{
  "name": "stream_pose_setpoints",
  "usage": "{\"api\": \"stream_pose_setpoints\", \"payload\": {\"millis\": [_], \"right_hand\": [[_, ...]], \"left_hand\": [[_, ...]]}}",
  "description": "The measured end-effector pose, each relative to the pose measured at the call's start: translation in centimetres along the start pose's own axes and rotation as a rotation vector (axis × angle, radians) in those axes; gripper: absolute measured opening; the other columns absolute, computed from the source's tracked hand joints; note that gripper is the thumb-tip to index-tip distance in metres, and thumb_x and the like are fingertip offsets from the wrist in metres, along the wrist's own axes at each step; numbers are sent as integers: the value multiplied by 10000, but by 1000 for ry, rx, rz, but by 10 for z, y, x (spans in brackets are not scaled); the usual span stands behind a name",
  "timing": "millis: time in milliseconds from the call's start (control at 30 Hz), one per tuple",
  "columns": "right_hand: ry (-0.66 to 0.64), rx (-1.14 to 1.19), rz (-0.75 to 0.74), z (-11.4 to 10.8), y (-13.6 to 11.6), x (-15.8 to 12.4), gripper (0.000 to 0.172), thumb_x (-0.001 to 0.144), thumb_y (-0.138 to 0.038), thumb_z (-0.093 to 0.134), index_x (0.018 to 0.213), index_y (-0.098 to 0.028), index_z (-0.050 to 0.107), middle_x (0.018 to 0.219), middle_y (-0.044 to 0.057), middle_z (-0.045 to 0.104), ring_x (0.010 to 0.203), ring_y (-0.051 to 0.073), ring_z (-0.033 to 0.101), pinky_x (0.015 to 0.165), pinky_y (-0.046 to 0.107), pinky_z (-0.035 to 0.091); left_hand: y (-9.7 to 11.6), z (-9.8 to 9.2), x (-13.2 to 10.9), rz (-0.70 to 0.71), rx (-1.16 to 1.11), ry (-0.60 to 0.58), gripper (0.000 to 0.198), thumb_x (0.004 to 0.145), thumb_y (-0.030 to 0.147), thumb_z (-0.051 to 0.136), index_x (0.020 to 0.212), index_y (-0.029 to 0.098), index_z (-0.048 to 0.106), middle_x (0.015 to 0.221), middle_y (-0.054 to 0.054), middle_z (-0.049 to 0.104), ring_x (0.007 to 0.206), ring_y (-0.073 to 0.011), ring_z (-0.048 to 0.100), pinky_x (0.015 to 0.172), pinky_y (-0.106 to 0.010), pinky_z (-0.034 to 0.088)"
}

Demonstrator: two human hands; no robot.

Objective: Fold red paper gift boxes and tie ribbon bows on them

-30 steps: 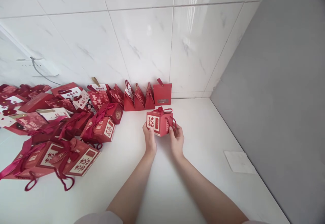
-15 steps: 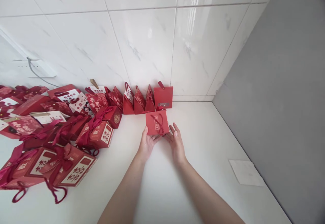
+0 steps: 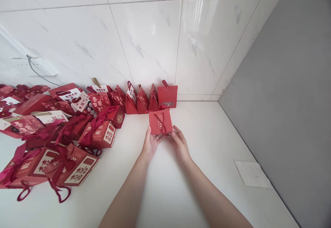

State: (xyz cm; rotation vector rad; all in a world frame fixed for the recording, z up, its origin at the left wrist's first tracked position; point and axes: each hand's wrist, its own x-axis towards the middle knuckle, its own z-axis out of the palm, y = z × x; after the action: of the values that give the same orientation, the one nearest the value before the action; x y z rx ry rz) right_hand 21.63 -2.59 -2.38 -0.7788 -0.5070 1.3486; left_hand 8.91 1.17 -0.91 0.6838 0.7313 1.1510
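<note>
A small red box (image 3: 156,122) with a dark red cord on its face is between my hands, near the middle of the white table. My left hand (image 3: 151,145) grips its lower left corner, thumb at the side and fingers beneath. At the lower right corner my right hand (image 3: 180,144) holds it too, its fingers closed in against the edge. Just behind stand several triangular red boxes (image 3: 142,101) in a row, ending at a flat-faced red box (image 3: 167,96) with a strap on top.
Many red gift boxes (image 3: 98,135) with ribbons and cords crowd the left of the white table (image 3: 212,186). A tiled wall (image 3: 150,41) rises behind, a grey panel (image 3: 292,83) at the right. A white sheet (image 3: 252,174) lies beside the panel.
My right hand has closed in on the box, its fingers now nearer the lower right corner. The view has shifted slightly.
</note>
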Motion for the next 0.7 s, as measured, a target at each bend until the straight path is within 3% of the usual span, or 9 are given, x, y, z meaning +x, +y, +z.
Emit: {"api": "stream_pose_setpoints", "payload": {"millis": [133, 267, 400, 467, 533, 700], "right_hand": [[-30, 71, 7, -1, -7, 0, 469, 920, -537, 470, 1302, -280, 560, 1364, 38, 577, 1279, 266, 520, 1054, 501, 443], [-41, 33, 3, -1, -8, 2, 417, 916, -517, 486, 1207, -260, 638, 1288, 28, 635, 1242, 278, 546, 1044, 483, 444], [-69, -111, -87, 3, -5, -1, 441, 939, -514, 460, 1218, -223, 638, 1255, 37, 655, 1239, 278, 538, 1087, 466, 392], [-72, -149, -117, 5, -6, -3, 460, 949, -524, 442, 1267, -238, 610, 1278, 26, 642, 1254, 267, 527, 1108, 459, 367], [-77, -183, -114, 5, -9, -4, 471, 954, -537, 429, 1276, -244, 607, 1282, 23, 639, 1261, 266, 521, 1121, 460, 349], [-174, -167, -140, 4, -16, -3, 484, 969, -557, 376, 1338, -295, 547, 1388, -11, 554, 1353, 244, 431, 1153, 443, 309]], "left_hand": [[-5, 2, -1, 212, 117, 122, 597, 917, 618, 388, 1411, 289, 451, 1415, -61, 524, 1326, -253, 467, 1043, -414, 452], [-9, 2, -4, 356, 302, 250, 667, 885, 539, 544, 1479, 405, 274, 1457, -28, 467, 1309, -216, 488, 1047, -350, 440], [-10, 1, -9, 427, 257, 61, 709, 856, 632, 506, 1480, 353, 315, 1515, -44, 398, 1409, -258, 359, 1141, -394, 343], [-10, -2, -9, 403, 266, -24, 834, 792, 581, 639, 1500, 354, 260, 1536, -49, 367, 1425, -277, 330, 1152, -418, 330], [-8, -4, -6, 340, 278, -35, 875, 762, 499, 712, 1499, 342, 267, 1530, -59, 379, 1417, -291, 342, 1142, -430, 346], [0, -2, -2, 139, 169, -28, 556, 888, 535, 527, 1387, 294, 485, 1474, -43, 465, 1388, -315, 384, 1097, -484, 393]]}}
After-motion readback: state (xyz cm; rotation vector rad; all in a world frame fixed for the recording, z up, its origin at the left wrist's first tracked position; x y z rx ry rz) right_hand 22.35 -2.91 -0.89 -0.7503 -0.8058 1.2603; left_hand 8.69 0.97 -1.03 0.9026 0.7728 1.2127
